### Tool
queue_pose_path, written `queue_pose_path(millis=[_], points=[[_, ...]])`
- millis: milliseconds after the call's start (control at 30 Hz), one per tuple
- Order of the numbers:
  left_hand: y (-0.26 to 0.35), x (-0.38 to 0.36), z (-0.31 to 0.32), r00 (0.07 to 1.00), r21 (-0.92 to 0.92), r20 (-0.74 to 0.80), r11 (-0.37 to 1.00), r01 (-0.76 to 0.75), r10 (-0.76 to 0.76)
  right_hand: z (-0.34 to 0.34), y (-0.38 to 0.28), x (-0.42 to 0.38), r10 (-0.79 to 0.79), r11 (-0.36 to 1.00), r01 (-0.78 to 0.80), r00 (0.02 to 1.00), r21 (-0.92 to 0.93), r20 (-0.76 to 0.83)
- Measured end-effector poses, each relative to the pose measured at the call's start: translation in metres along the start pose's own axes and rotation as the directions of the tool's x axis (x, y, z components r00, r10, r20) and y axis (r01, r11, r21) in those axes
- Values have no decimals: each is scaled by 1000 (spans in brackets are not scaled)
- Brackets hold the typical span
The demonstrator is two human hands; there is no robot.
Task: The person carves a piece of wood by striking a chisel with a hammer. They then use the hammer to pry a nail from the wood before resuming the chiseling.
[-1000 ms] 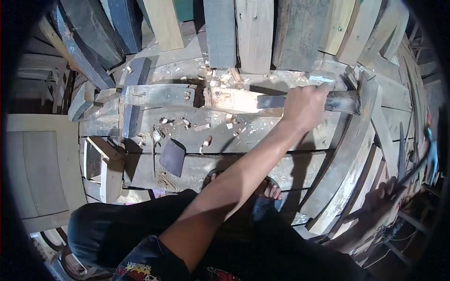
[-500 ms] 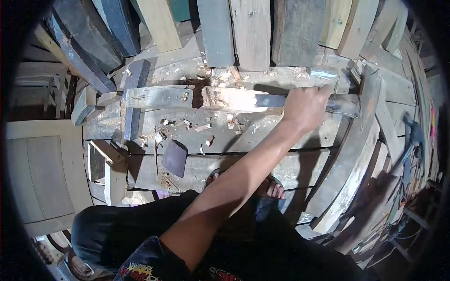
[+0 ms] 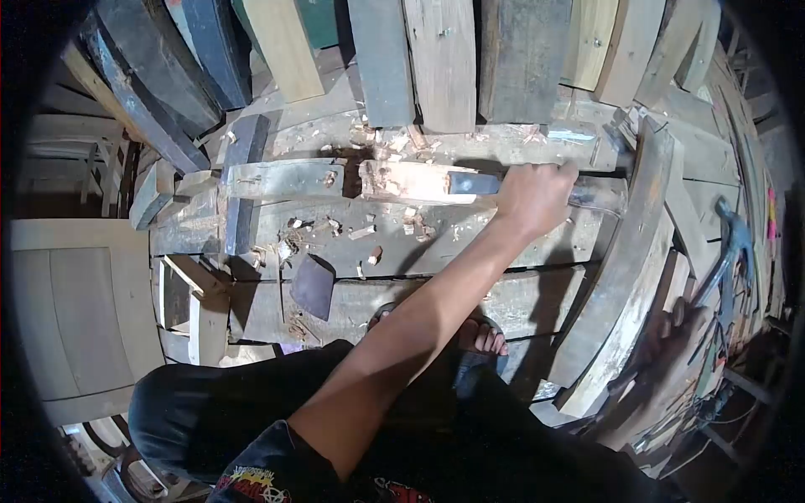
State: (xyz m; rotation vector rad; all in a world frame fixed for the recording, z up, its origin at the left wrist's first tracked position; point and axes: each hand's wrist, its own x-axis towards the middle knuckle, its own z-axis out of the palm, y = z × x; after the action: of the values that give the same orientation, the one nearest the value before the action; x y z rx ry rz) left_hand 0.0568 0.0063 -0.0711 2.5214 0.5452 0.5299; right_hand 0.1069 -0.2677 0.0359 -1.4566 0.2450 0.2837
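My left hand is closed around a chisel with a dark flat blade. The blade lies along a pale, freshly cut piece of wood. A dark gap parts this piece from a greyer length of wood on its left. At the lower right, my right hand is shadowed and blurred, with its fingers curled at the lower end of a claw hammer. The hammer head points up, apart from the chisel. My left hand covers the middle of the chisel.
Wood chips are scattered over the plank floor. A dark flat piece lies near my feet. Upright boards line the far side. A slanting timber stands right, a panel left.
My left hand and the chisel have shifted slightly left, and the view has moved a little too. The hammer at the right sits slightly further left and lower.
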Motion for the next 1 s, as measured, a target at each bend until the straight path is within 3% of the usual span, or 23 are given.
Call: queue_pose_path(millis=[33, 133, 200, 233, 267, 300, 333, 400, 433, 467, 533, 633, 667, 733, 767, 867, 900, 1000], points=[[-2, 0, 2, 999, 5, -32, 1000, -21, 21, -10, -6, 8, 1, 993, -8, 998, 119, 62], [-2, 0, 3, 999, 20, 23, 1000, -24, 23, 3, 2, 3, -53, 988, 60, 997, 145, -46], [-2, -1, 6, 999, 51, 4, 998, -43, 43, 11, 23, -9, 85, 987, -88, 996, 136, 22], [-3, -1, 9, 999, 71, -6, 996, -50, 51, 14, 44, -9, 105, 992, -109, 993, -67, -55], [-5, -1, 12, 998, 93, -16, 994, -57, 59, 0, 59, -13, 307, 946, -277, 933, -169, 188], [-11, -2, 2, 994, 37, 107, 999, -2, -2, 9, 71, -22, 352, 884, -288, 928, -368, 120], [-22, -6, -2, 983, 122, 180, 993, 7, -29, 6, 80, -17, 370, 879, -265, 904, -397, 216], [-39, -16, -14, 993, 173, 82, 980, -97, 84, 3, 73, -21, 382, 909, -274, 852, -315, 359], [-42, -18, -17, 996, 151, 54, 986, -72, 64, -1, 81, -17, 316, 915, -227, 917, -333, 243], [-40, -14, -24, 999, 126, 22, 991, -49, 46, 0, 63, -13, 346, 938, -309, 858, -158, 379], [-34, -8, -31, 999, 23, -32, 999, -30, 30, 13, 45, -12, 154, 980, -143, 985, -135, 77], [-14, -4, -35, 999, -186, -52, 982, -6, -4, 1, 12, -8, 10, 998, -4, 997, -70, 77], [-4, -4, -38, 997, -165, -75, 985, -40, 27, -5, 4, -6, 29, 997, -26, 999, -75, 32], [11, -3, -40, 989, -126, -119, 986, -107, 92, -17, -9, -13, 43, 999, -40, 972, -16, 229], [13, -3, -42, 991, -126, -110, 988, -93, 80, -17, -8, -17, 25, 999, -21, 991, -28, 129], [-4, -5, -30, 999, -181, -43, 983, -14, 7, -18, -6, -17, 38, 988, -21, 994, -156, 103], [-3, -4, -33, 999, -172, 49, 985, -6, 14, -6, -2, -24, 2, 986, -1, 1000, -165, 4], [-5, -5, -25, 998, -133, -42, 990, -52, 47, 10, 1, -26, 36, 981, -56, 994, -188, -107]])
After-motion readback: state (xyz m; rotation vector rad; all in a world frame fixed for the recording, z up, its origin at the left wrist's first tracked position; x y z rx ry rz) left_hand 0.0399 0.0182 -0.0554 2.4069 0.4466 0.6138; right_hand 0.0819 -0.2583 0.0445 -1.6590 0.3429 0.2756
